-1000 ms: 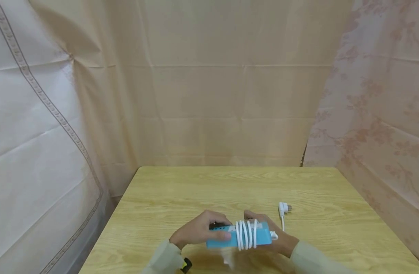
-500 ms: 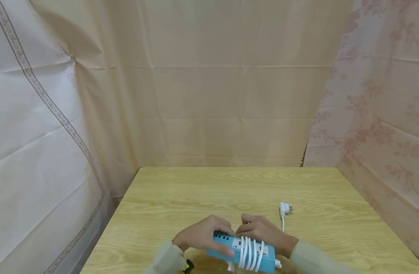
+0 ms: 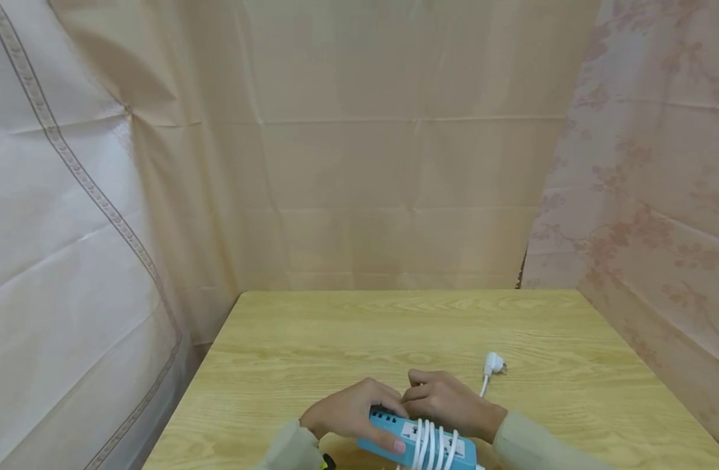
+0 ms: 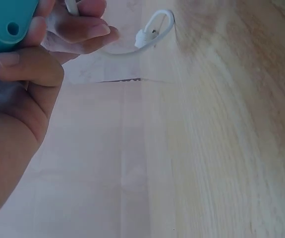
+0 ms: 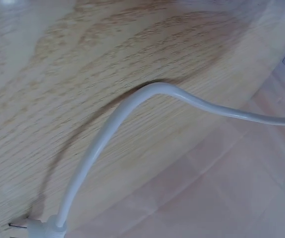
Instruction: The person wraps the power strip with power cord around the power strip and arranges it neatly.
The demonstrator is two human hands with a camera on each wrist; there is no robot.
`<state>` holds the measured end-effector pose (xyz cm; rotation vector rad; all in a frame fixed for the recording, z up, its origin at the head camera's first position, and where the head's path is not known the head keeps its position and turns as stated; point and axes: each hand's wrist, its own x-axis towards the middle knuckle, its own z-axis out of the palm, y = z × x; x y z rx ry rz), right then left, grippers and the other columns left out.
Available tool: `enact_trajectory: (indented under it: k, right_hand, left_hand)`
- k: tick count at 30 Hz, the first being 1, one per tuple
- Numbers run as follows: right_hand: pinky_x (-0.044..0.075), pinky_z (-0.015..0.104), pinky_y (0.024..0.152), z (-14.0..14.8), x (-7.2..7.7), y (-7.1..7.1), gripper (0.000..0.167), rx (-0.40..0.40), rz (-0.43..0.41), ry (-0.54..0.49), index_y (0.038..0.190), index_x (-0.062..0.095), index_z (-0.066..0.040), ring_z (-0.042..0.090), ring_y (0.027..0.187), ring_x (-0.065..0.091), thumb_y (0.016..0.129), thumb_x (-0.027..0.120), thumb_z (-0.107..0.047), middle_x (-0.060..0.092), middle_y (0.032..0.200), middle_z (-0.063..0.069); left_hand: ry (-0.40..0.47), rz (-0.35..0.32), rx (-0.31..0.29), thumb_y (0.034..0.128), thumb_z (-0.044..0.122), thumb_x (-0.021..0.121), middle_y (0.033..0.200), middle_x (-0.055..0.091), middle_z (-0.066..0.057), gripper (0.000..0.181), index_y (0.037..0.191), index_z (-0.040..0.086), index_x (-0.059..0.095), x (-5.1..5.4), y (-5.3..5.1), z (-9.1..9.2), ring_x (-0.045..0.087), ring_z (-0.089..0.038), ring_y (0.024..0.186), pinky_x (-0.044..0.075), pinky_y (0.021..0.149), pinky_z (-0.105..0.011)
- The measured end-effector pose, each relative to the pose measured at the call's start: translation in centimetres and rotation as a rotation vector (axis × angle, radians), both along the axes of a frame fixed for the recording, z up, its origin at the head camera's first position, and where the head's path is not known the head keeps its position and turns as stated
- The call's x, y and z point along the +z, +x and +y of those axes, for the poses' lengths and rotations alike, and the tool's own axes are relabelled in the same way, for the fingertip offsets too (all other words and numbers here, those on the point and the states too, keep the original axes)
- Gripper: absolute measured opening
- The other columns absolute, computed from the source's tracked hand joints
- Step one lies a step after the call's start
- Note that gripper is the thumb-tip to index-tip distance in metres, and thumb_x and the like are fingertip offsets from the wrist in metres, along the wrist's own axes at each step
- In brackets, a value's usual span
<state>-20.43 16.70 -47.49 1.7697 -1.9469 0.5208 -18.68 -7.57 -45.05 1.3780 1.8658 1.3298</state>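
Near the table's front edge, my left hand [image 3: 350, 411] grips the left end of a light-blue power strip [image 3: 409, 446], thumb on its near side. Several turns of white cord [image 3: 432, 445] are wound around the strip's right half. Behind the strip, my right hand [image 3: 450, 405] has curled fingers; in the left wrist view those fingers [image 4: 83, 32] pinch the white cord [image 4: 72, 6]. The cord's free end runs to a white plug [image 3: 494, 363] on the table, right of the right hand. In the right wrist view the cord [image 5: 152, 89] arches above the tabletop.
The wood-grain table [image 3: 335, 333] stretches away behind the hands. A beige curtain [image 3: 383, 196] hangs beyond it, with a patterned cloth [image 3: 647, 215] on the right and a white cloth [image 3: 59, 261] on the left. A black and yellow item [image 3: 328, 462] shows by the left wrist.
The strip and left hand have moved down toward the front edge, the strip's top tilting into view. The right hand has come out behind the strip, fingers curled. The plug has shifted and turned slightly.
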Motion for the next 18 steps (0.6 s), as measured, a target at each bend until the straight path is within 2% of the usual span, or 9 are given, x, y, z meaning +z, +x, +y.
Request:
enact_trajectory:
  k: [4,8,13,15,18]
  right_hand:
    - [0.026,0.007,0.070,-0.09,0.02,-0.08,0.011,0.004,0.001,0.002,0.097,0.075,-0.025,-0.001,0.078,0.030,0.101,0.067,-0.019,0.066,0.091,-0.021]
    - [0.027,0.008,0.070,-0.10,0.15,-0.11,0.010,-0.012,0.017,0.015,0.093,0.074,-0.025,-0.001,0.078,0.031,0.099,0.069,-0.019,0.063,0.086,-0.021]
    - [0.028,0.009,0.069,0.06,0.16,-0.10,0.009,-0.041,0.013,0.019,0.096,0.076,-0.024,0.001,0.076,0.036,0.099,0.070,-0.018,0.067,0.090,-0.020]
    - [0.029,0.010,0.069,0.13,0.13,-0.07,0.007,-0.056,0.019,0.014,0.098,0.077,-0.024,0.000,0.075,0.037,0.098,0.071,-0.019,0.068,0.091,-0.020]
    - [0.028,0.012,0.070,0.26,0.03,0.01,0.004,-0.088,0.054,0.011,0.097,0.078,-0.024,0.000,0.073,0.039,0.096,0.074,-0.024,0.070,0.089,-0.019]
  left_hand:
    - [0.005,-0.017,-0.007,0.0917,0.008,0.077,0.108,0.071,0.010,0.021,0.113,0.008,0.077,-0.02,0.01,0.14,0.064,-0.001,0.090,0.056,0.081,-0.026]
    - [0.007,0.007,-0.011,0.0911,0.008,0.077,0.108,0.071,0.010,0.019,0.111,0.007,0.076,-0.06,-0.05,0.29,0.064,0.000,0.089,0.057,0.079,-0.026]
    - [-0.042,0.020,0.032,0.0906,0.011,0.078,0.103,0.071,0.011,0.018,0.108,0.007,0.077,-0.33,0.03,0.34,0.063,0.001,0.085,0.055,0.075,-0.023]
    - [-0.089,0.057,0.070,0.0906,0.017,0.080,0.097,0.069,0.014,0.017,0.106,0.008,0.077,-0.53,0.12,0.44,0.061,0.003,0.080,0.053,0.070,-0.020]
    - [-0.175,0.188,0.135,0.0896,0.030,0.082,0.081,0.061,0.017,0.019,0.098,0.013,0.077,-0.80,0.27,0.78,0.052,0.006,0.066,0.046,0.059,-0.015]
